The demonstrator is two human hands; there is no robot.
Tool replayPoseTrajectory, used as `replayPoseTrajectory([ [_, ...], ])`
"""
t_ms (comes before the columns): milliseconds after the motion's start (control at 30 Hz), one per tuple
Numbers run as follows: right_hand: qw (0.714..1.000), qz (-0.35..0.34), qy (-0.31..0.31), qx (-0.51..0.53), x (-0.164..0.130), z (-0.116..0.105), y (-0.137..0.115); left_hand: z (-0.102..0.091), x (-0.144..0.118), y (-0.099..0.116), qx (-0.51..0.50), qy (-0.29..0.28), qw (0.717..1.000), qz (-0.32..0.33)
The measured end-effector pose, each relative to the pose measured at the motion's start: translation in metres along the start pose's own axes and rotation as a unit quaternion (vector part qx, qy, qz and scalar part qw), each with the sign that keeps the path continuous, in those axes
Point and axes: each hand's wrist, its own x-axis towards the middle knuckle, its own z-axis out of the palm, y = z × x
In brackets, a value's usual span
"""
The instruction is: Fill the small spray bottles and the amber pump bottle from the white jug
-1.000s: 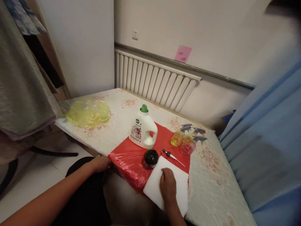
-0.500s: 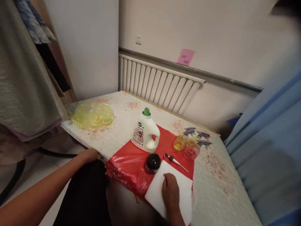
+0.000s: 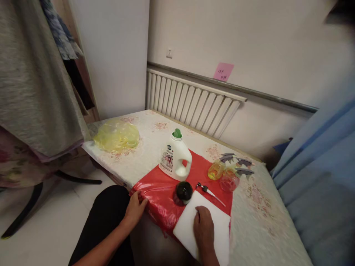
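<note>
My left hand [image 3: 135,208] is at the near left corner of a red plastic sheet [image 3: 155,199], fingertips on its edge and thumb apart from the fingers. Curled on a white square pad [image 3: 185,225], my right hand [image 3: 204,227] is closed; its palm side is hidden, so I cannot see whether it holds anything. Just beyond the pad stands a round jar with a glossy dark top [image 3: 184,191]. A black and white pump dispenser [image 3: 209,193] lies beside it. Behind them stands a white detergent jug [image 3: 174,160] with a green piece in its mouth.
A yellow spray bottle [image 3: 215,170] and a pink one [image 3: 229,181] stand at the right of the sheet, with another grey trigger head behind. A yellow plastic bag [image 3: 116,136] lies far left on the flowered cover [image 3: 161,125]. A radiator [image 3: 188,99] runs along the wall.
My left hand has moved right, from near my knee onto the red sheet's corner. My right hand stays on the white pad. The view has shifted slightly.
</note>
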Motion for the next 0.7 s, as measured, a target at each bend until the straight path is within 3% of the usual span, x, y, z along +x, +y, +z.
replayPoseTrajectory([
  [233, 1.0, -0.006, -0.002, -0.002, 0.0, 0.0, 0.002, 0.021, 0.013, 0.0, -0.203, 0.098, 0.969, -0.105],
  [367, 1.0, -0.01, -0.004, -0.003, -0.001, 0.001, 0.004, 0.031, 0.012, 0.002, -0.285, 0.109, 0.945, -0.115],
  [700, 1.0, -0.01, -0.008, -0.004, -0.003, 0.002, 0.005, 0.022, 0.011, 0.007, -0.327, 0.123, 0.933, -0.09],
])
